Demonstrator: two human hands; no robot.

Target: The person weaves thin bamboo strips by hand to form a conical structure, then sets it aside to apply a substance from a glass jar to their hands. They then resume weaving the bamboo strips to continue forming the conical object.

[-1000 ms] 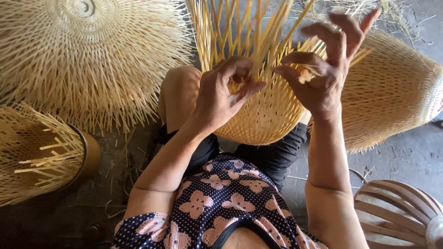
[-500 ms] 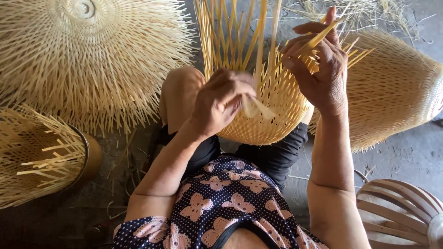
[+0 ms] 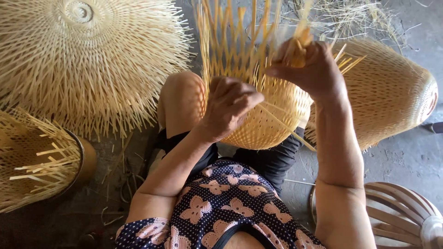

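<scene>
Left hand (image 3: 228, 108) curled against half-woven bamboo basket (image 3: 267, 115) wall; right hand (image 3: 309, 69) pinched shut on upright strips (image 3: 299, 44); finished baskets (image 3: 392, 92) alongside.

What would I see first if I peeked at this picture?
First, the half-woven bamboo basket in the middle, on the person's lap, its loose strips sticking up. The left hand presses its side and the right hand pinches strips at the top. A big spiky woven piece lies upper left.
</scene>
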